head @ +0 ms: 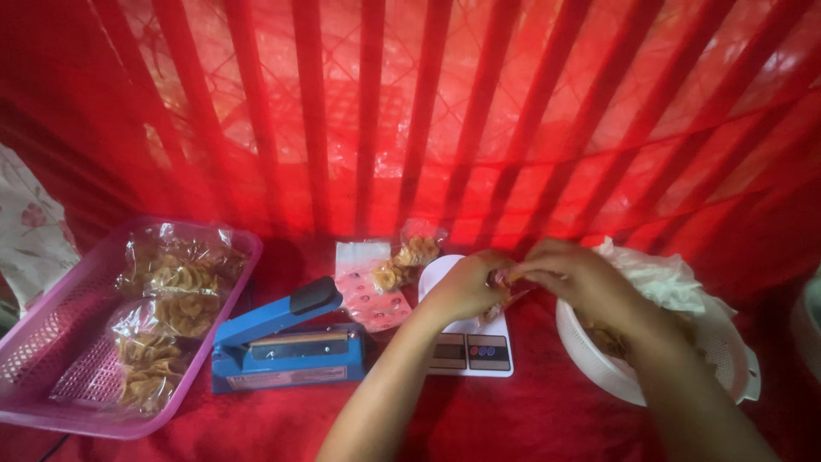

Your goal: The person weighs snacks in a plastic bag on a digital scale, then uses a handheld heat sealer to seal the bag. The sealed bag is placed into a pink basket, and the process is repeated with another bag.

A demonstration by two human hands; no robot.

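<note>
White kitchen scale (469, 346) sits under left hand (466, 287) and right hand (569, 274), fingers pinching a small snack bag (505, 295).

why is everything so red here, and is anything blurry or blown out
Head view: light comes through the red slatted backdrop, which glows near-white in patches and casts a red tint over the whole scene; its dark bars read as stripes. The left hand and right hand are soft, likely motion blur, over the white scale. The blue sealer and pink basket look sharper. Corners fall dark.
</note>
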